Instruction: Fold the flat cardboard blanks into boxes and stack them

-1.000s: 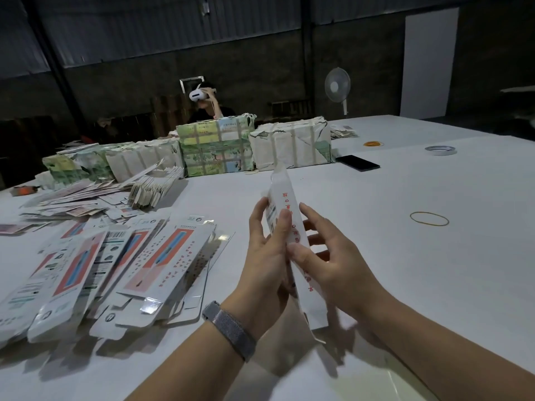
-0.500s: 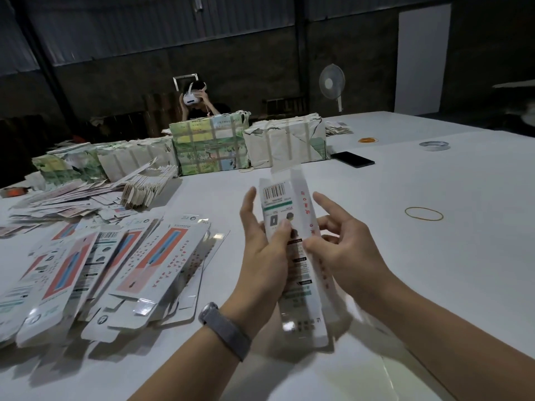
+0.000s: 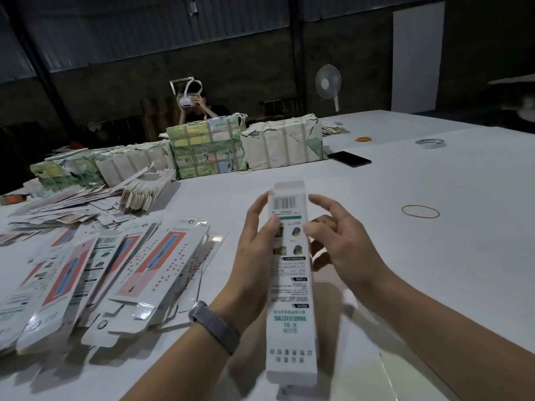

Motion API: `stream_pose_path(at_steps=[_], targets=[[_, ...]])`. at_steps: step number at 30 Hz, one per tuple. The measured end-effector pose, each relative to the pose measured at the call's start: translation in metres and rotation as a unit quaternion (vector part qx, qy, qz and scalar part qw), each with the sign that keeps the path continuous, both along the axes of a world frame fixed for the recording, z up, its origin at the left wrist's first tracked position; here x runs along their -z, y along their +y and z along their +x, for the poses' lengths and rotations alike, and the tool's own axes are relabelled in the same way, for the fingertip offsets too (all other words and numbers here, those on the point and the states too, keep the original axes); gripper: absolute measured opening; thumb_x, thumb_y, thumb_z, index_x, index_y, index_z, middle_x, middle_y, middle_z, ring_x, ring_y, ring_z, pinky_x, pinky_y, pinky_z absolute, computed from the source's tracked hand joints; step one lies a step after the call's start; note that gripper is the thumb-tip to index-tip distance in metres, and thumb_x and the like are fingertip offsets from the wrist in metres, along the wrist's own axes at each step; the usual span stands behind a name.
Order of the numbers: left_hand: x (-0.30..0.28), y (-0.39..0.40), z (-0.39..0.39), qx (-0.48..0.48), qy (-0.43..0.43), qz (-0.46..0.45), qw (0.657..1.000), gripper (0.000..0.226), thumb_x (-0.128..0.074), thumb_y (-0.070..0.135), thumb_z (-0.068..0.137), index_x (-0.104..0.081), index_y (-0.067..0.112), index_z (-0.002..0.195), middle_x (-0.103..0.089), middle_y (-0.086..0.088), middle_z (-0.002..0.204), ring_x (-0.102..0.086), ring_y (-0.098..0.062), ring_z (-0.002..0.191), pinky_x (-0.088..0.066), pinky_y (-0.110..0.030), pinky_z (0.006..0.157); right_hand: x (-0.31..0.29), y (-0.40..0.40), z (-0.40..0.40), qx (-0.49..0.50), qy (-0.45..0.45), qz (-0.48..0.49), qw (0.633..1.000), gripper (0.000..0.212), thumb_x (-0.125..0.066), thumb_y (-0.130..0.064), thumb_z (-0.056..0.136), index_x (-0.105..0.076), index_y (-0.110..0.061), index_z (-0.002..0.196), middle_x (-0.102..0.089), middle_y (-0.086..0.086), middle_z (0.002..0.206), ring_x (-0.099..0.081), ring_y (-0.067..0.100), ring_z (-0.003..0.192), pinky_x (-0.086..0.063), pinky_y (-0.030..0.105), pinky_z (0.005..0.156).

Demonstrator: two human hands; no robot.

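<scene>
A long white box (image 3: 291,287) with a barcode and printed text is held upright over the table, its back face toward me and its top flap open. My left hand (image 3: 254,250) grips its left edge, thumb on the printed face. My right hand (image 3: 338,241) pinches the right edge with thumb and forefinger, the other fingers spread. To the left lies a heap of flat blanks (image 3: 95,273) with red and blue print, fanned over one another.
Wrapped bundles (image 3: 208,149) line the far side of the white table (image 3: 434,256), with loose card scattered at the left. A black phone (image 3: 349,159), a tape roll (image 3: 430,143) and a rubber band (image 3: 420,211) lie to the right. A person sits behind the bundles.
The box has turned from edge-on to show its printed back face and has dropped lower toward me. Both hands shifted their hold along its sides.
</scene>
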State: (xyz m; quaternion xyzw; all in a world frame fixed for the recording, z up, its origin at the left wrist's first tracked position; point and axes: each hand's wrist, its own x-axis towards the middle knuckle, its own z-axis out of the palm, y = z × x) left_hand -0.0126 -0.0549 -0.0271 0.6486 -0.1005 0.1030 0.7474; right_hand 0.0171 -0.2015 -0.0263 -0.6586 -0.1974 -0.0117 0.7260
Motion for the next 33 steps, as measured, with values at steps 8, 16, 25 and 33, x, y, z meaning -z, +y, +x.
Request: stream_pose_path(at_steps=[8,16,25,33], targets=[[0.004,0.002,0.001,-0.005,-0.019,0.071,0.997,0.032,-0.048,0.028,0.101,-0.05,0.033,0.132,-0.076,-0.011,0.096,-0.072,-0.021,0.074,-0.056,-0.028,0.061,0.0,-0.002,0.0,-0.013,0.003,0.001,1.0,0.036,-0.047,-0.003,0.097,-0.061,-0.025,0.122,-0.07,0.018,0.087,-0.061,0.019,0.063,-0.051,0.039,0.059],[0.005,-0.001,-0.001,0.002,-0.044,0.095,0.994,0.039,-0.045,0.032,0.094,-0.046,0.034,0.132,-0.077,-0.003,0.101,-0.074,-0.02,0.076,-0.058,-0.027,0.063,0.003,-0.004,0.004,-0.026,0.006,0.009,1.0,0.035,-0.049,-0.019,0.082,-0.063,-0.024,0.113,-0.073,0.006,0.083,-0.063,0.02,0.067,-0.052,0.039,0.06],[0.006,-0.004,-0.001,0.006,-0.046,0.114,0.992,0.038,-0.045,0.034,0.093,-0.046,0.034,0.132,-0.077,0.0,0.101,-0.074,-0.02,0.078,-0.058,-0.027,0.064,0.005,-0.006,0.01,-0.022,-0.01,0.042,0.999,0.027,-0.051,-0.022,0.077,-0.062,-0.015,0.101,-0.072,0.004,0.087,-0.067,0.016,0.073,-0.053,0.03,0.059],[0.01,-0.001,0.001,0.007,-0.022,0.108,0.994,0.029,-0.042,0.023,0.108,-0.039,0.042,0.129,-0.078,-0.001,0.094,-0.074,-0.017,0.076,-0.057,-0.025,0.063,0.007,-0.006,0.013,0.014,-0.048,0.082,0.995,0.027,-0.061,-0.018,0.076,-0.056,-0.026,0.101,-0.069,-0.015,0.089,-0.07,0.024,0.086,-0.057,0.043,0.072]])
